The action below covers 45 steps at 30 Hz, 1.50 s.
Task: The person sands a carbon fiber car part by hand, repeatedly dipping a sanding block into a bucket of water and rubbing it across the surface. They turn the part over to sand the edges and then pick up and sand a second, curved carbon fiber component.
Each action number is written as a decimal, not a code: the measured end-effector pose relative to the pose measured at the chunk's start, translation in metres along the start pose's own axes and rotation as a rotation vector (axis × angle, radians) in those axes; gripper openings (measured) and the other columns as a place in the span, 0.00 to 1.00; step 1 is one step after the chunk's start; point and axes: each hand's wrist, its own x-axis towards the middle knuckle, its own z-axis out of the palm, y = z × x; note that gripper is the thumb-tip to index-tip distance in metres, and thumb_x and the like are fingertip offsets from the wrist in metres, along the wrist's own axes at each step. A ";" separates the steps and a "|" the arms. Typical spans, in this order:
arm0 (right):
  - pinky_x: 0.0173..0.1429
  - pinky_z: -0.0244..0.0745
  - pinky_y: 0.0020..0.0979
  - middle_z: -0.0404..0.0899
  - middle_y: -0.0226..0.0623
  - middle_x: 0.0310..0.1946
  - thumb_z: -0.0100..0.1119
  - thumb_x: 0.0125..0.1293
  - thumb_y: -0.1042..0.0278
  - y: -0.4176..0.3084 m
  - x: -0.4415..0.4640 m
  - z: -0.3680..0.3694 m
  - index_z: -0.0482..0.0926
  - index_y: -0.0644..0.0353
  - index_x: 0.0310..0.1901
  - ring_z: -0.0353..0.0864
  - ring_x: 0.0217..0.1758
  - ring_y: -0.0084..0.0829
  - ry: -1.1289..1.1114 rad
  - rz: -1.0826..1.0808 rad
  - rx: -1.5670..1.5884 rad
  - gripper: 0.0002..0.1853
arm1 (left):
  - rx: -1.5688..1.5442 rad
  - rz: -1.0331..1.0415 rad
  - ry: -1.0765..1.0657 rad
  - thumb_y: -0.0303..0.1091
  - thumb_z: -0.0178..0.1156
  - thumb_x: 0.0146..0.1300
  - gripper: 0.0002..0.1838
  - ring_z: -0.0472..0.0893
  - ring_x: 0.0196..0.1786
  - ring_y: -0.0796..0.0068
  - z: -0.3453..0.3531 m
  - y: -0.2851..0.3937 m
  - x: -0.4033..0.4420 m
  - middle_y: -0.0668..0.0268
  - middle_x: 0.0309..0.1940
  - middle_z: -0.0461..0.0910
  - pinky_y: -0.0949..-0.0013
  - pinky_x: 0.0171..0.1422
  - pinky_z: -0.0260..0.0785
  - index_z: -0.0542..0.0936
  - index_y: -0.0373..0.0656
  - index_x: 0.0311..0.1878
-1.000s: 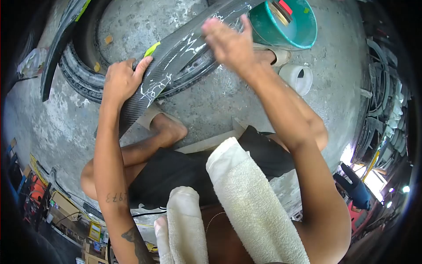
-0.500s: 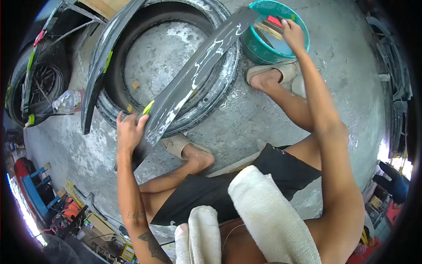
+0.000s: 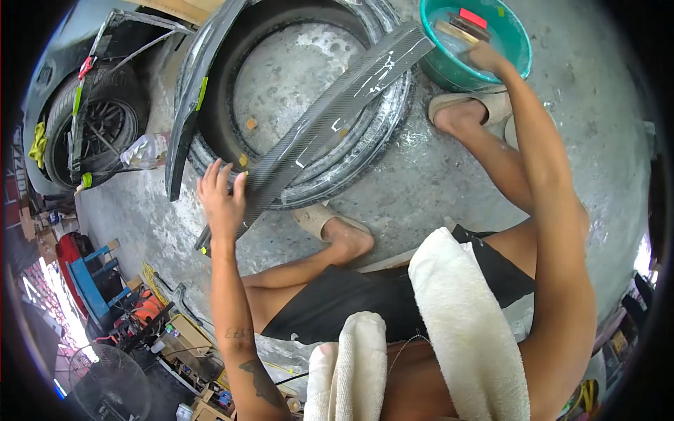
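Note:
A long carbon-fibre panel with a woven dark surface and white glare marks lies slantwise across a large tire. Beside its lower end is my left hand, fingers spread, the thumb next to the panel's edge; whether it touches cannot be told. My right hand reaches down into a teal bucket of cloudy water. Its fingers are hidden at the water. Just above that hand, a red block, a dark block and a light wooden-looking piece sit in the bucket.
A second dark curved panel leans on the tire's left side. Farther left are a clear plastic bottle, a thin frame with tape and a car wheel. My sandalled feet rest near the tire; clutter and a fan stand lower left.
My left hand has loosened from the panel's end and its fingers have spread. My right hand has gone from beside the blocks lower into the bucket. The panel's face has turned, showing its weave.

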 end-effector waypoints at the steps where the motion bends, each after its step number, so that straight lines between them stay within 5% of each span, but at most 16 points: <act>1: 0.52 0.78 0.38 0.88 0.47 0.41 0.57 0.65 0.59 -0.022 -0.022 -0.022 0.88 0.61 0.50 0.86 0.44 0.36 0.114 0.129 0.324 0.19 | -0.036 0.041 0.040 0.43 0.68 0.68 0.21 0.74 0.70 0.51 0.001 0.016 0.006 0.52 0.63 0.79 0.43 0.78 0.57 0.83 0.42 0.59; 2: 0.54 0.79 0.36 0.89 0.48 0.48 0.60 0.67 0.58 -0.045 -0.041 -0.036 0.87 0.61 0.53 0.88 0.51 0.38 0.228 0.259 0.648 0.20 | -0.087 0.062 0.045 0.43 0.69 0.67 0.23 0.75 0.69 0.51 0.001 0.036 0.013 0.53 0.63 0.79 0.43 0.77 0.58 0.82 0.40 0.60; 5: 0.54 0.78 0.32 0.90 0.44 0.47 0.64 0.67 0.58 -0.091 -0.073 -0.043 0.87 0.59 0.55 0.88 0.50 0.32 0.438 0.279 0.735 0.19 | -0.196 0.055 -0.025 0.49 0.66 0.69 0.28 0.76 0.67 0.49 0.019 0.086 0.038 0.51 0.63 0.80 0.44 0.77 0.58 0.78 0.39 0.65; 8: 0.62 0.78 0.35 0.89 0.44 0.52 0.63 0.70 0.60 -0.152 -0.094 -0.018 0.85 0.58 0.58 0.87 0.53 0.36 0.799 -0.064 0.682 0.19 | -0.242 0.008 -0.089 0.53 0.60 0.73 0.31 0.79 0.63 0.46 0.033 0.111 0.059 0.47 0.58 0.82 0.48 0.72 0.64 0.75 0.39 0.68; 11: 0.63 0.77 0.42 0.88 0.45 0.53 0.65 0.67 0.63 -0.207 -0.097 0.004 0.88 0.58 0.50 0.84 0.53 0.47 0.951 -0.194 0.512 0.14 | -0.228 -0.152 -0.146 0.62 0.50 0.75 0.35 0.80 0.62 0.46 0.049 0.116 0.070 0.45 0.58 0.82 0.44 0.73 0.61 0.74 0.40 0.69; 14: 0.69 0.61 0.62 0.82 0.36 0.63 0.65 0.68 0.61 -0.262 -0.104 0.047 0.84 0.47 0.58 0.73 0.70 0.49 0.823 -0.113 0.324 0.17 | -0.217 -0.224 -0.181 0.63 0.48 0.76 0.35 0.80 0.62 0.47 0.067 0.121 0.080 0.46 0.58 0.82 0.44 0.73 0.60 0.76 0.41 0.68; 17: 0.69 0.60 0.65 0.82 0.35 0.63 0.61 0.71 0.58 -0.277 -0.105 0.061 0.83 0.49 0.59 0.71 0.71 0.53 0.828 -0.234 0.068 0.17 | -0.179 -0.274 -0.147 0.61 0.45 0.77 0.33 0.81 0.62 0.49 0.082 0.131 0.087 0.48 0.57 0.83 0.42 0.75 0.57 0.78 0.43 0.67; 20: 0.69 0.58 0.68 0.79 0.43 0.66 0.53 0.76 0.57 -0.244 -0.075 0.032 0.81 0.57 0.62 0.68 0.73 0.55 0.955 0.111 0.052 0.19 | -0.151 -0.299 -0.144 0.60 0.44 0.77 0.31 0.81 0.62 0.53 0.082 0.139 0.077 0.52 0.57 0.85 0.40 0.78 0.52 0.79 0.45 0.67; 26: 0.69 0.59 0.63 0.80 0.43 0.64 0.55 0.75 0.57 -0.286 -0.099 0.052 0.80 0.58 0.61 0.71 0.73 0.49 0.783 -0.118 0.006 0.20 | -0.094 -0.289 -0.182 0.59 0.41 0.78 0.30 0.82 0.62 0.54 0.076 0.140 0.087 0.52 0.58 0.84 0.41 0.77 0.53 0.82 0.48 0.62; 29: 0.67 0.58 0.65 0.80 0.40 0.62 0.55 0.73 0.61 -0.243 -0.062 0.032 0.81 0.60 0.58 0.71 0.72 0.45 0.985 0.006 -0.200 0.17 | -0.140 -0.275 -0.211 0.60 0.40 0.79 0.31 0.83 0.60 0.54 0.077 0.139 0.087 0.52 0.52 0.87 0.41 0.78 0.53 0.84 0.48 0.60; 32: 0.67 0.57 0.65 0.81 0.40 0.60 0.53 0.74 0.63 -0.255 -0.063 0.023 0.81 0.62 0.58 0.73 0.71 0.43 0.924 0.172 -0.024 0.17 | -0.152 -0.280 -0.198 0.61 0.39 0.78 0.32 0.85 0.57 0.52 0.077 0.139 0.087 0.54 0.49 0.88 0.42 0.79 0.52 0.84 0.49 0.60; 35: 0.71 0.55 0.60 0.80 0.40 0.66 0.54 0.75 0.61 -0.274 -0.089 0.061 0.81 0.60 0.62 0.68 0.76 0.40 0.811 0.039 -0.018 0.20 | -0.159 -0.300 -0.218 0.61 0.40 0.78 0.32 0.85 0.58 0.54 0.067 0.140 0.098 0.51 0.50 0.88 0.42 0.79 0.52 0.86 0.47 0.57; 37: 0.72 0.54 0.59 0.80 0.40 0.66 0.56 0.74 0.61 -0.262 -0.100 0.041 0.82 0.58 0.62 0.69 0.76 0.39 0.788 -0.031 -0.011 0.19 | -0.203 -0.329 -0.483 0.63 0.38 0.77 0.35 0.84 0.59 0.51 0.051 0.138 0.100 0.46 0.49 0.87 0.43 0.80 0.51 0.87 0.46 0.56; 45: 0.70 0.62 0.47 0.84 0.35 0.59 0.66 0.64 0.73 -0.257 -0.132 0.047 0.83 0.56 0.58 0.78 0.69 0.33 0.910 -0.208 0.200 0.19 | -0.196 -0.314 -0.464 0.65 0.39 0.77 0.37 0.85 0.56 0.45 0.051 0.113 0.067 0.44 0.42 0.88 0.46 0.78 0.53 0.87 0.45 0.57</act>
